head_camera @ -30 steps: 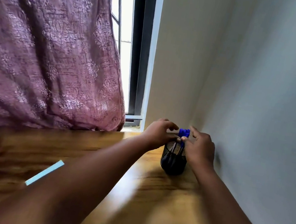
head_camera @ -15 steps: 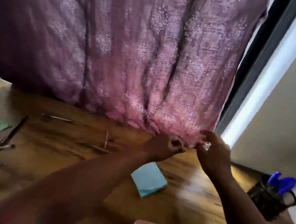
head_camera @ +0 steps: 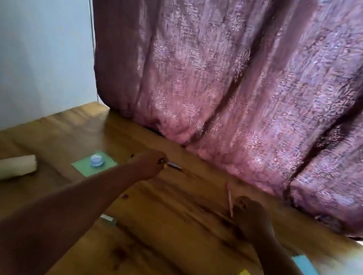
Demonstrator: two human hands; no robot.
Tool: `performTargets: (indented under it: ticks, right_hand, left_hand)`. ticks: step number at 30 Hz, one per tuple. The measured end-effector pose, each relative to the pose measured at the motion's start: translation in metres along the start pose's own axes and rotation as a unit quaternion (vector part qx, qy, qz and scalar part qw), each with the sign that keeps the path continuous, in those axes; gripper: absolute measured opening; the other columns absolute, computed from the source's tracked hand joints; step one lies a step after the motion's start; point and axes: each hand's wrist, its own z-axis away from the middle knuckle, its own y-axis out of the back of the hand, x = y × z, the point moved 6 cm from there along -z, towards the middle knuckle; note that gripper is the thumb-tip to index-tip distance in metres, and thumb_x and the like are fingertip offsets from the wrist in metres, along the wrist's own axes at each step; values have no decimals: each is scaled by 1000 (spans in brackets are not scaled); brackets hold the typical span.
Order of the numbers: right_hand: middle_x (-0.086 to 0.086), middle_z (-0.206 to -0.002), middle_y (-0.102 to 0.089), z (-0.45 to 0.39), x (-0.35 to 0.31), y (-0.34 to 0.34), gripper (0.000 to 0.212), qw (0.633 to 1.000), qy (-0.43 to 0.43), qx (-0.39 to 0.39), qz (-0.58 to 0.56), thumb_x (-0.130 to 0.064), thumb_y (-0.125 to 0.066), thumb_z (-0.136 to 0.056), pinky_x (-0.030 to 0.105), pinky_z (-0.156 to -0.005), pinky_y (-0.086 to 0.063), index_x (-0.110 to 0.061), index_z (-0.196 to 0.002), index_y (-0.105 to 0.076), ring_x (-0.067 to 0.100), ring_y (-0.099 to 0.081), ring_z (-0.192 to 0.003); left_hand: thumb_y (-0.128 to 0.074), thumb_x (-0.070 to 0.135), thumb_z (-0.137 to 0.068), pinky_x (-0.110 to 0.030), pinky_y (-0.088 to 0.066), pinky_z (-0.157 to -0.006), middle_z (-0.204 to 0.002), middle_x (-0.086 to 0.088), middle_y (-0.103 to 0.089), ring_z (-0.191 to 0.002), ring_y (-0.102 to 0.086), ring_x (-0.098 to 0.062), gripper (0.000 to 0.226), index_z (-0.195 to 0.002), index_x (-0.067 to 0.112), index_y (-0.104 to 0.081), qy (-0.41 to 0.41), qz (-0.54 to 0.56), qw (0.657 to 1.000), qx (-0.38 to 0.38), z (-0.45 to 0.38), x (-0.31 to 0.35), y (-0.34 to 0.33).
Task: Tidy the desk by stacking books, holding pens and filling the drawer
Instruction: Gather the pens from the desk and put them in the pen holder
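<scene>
Back from the pen cup, grabbing the next loose pens

Head view: you've swung away from the cup corner, so it's out of frame now. Taking the curtain point(head_camera: 254, 89) as landmark, your left hand point(head_camera: 147, 166) is curled round a dark pen point(head_camera: 174, 165) just below its hem, and your right hand point(head_camera: 250, 216), further right under the hem, looks to be pinching a thin reddish pen point(head_camera: 230, 201), though blur hides the fingers. Next stop is probably the cup

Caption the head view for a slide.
Left hand closes on a pen; right hand reaches a pencil on the wooden desk.
</scene>
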Motion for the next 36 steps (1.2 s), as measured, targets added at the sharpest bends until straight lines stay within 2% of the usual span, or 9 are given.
performTargets:
  ticks: [9, 14, 18, 21, 25, 27, 31, 33, 36]
  right_hand:
    - [11, -113, -64, -8, -14, -28, 30, 997, -20, 18, 75, -32, -47, -93, 32, -83, -46, -23, -120, -59, 28, -60, -100]
    - [11, -104, -69, -3, 0, -8, 32, 994, -82, 57, -49, -16, -59, -83, 27, -72, -45, -20, -115, -61, 28, -64, -95]
    - [4, -77, -68, 16, 28, 39, 19, 947, -183, 160, -208, -14, -66, -76, 22, -56, -36, -15, -95, -70, 19, -61, -74]
    - [-5, -48, -60, 37, 57, 86, 18, 888, -212, 227, -339, -21, -69, -68, 18, -49, -40, -9, -82, -69, 10, -54, -51]
    - [-4, -57, -68, 92, 98, 166, 52, 753, -160, 289, -568, -20, -83, -47, 19, -56, -54, -8, -93, -63, 7, -62, -52]
    - [-6, -62, -71, 124, 124, 210, 59, 756, -154, 319, -550, -36, -80, -35, 19, -60, -56, -17, -88, -60, 8, -67, -59]
    - [5, -84, -74, 190, 276, 270, 32, 748, -190, 410, -487, -30, -85, -62, 34, -70, -59, -25, -88, -66, 27, -71, -86]
    - [12, -90, -72, 220, 323, 290, 27, 748, -201, 446, -449, -32, -82, -67, 47, -78, -58, -25, -89, -68, 26, -72, -82]
    - [9, -80, -65, 247, 300, 313, 14, 727, -207, 499, -424, -20, -76, -71, 34, -77, -59, -25, -80, -65, 13, -68, -65]
  left_hand:
    - [-46, 30, -97, -40, -38, -104, -139, -6, -46, -125, -44, -29, 42, -139, 28, -46, -56, -181, 981, -47, -56, -6, -39]
    - [-49, 36, -94, -45, -45, -96, -125, -6, -52, -115, -47, -30, 30, -121, 30, -60, -40, -203, 978, -39, -64, -8, -57]
    - [-52, 34, -91, -42, -41, -96, -124, -3, -53, -115, -49, -28, 29, -118, 30, -60, -45, -216, 975, -26, -64, 4, -53]
    - [-52, 29, -91, -38, -45, -95, -121, -2, -60, -113, -55, -27, 28, -116, 30, -63, -66, -118, 991, 19, -64, 34, -44]
    - [-56, 23, -92, -33, -44, -91, -118, -8, -66, -111, -59, -27, 24, -113, 17, -66, -140, 69, 988, 18, -57, 127, -31]
    - [-65, 28, -87, -35, -47, -85, -106, -5, -69, -99, -62, -22, 21, -103, 14, -67, -167, 166, 972, 6, -51, 185, -28]
    - [-73, 14, -81, -30, -52, -64, -75, -5, -64, -64, -62, -10, 12, -88, 9, -63, -178, 429, 884, -56, -30, 313, -39]
    - [-70, 6, -83, -30, -54, -63, -72, -7, -62, -66, -63, -19, 12, -81, 12, -60, -165, 531, 825, -103, -12, 382, -54]
    - [-67, 1, -84, -25, -52, -57, -73, -6, -60, -58, -59, -15, 20, -83, 16, -55, -173, 591, 774, -149, 16, 477, -87]
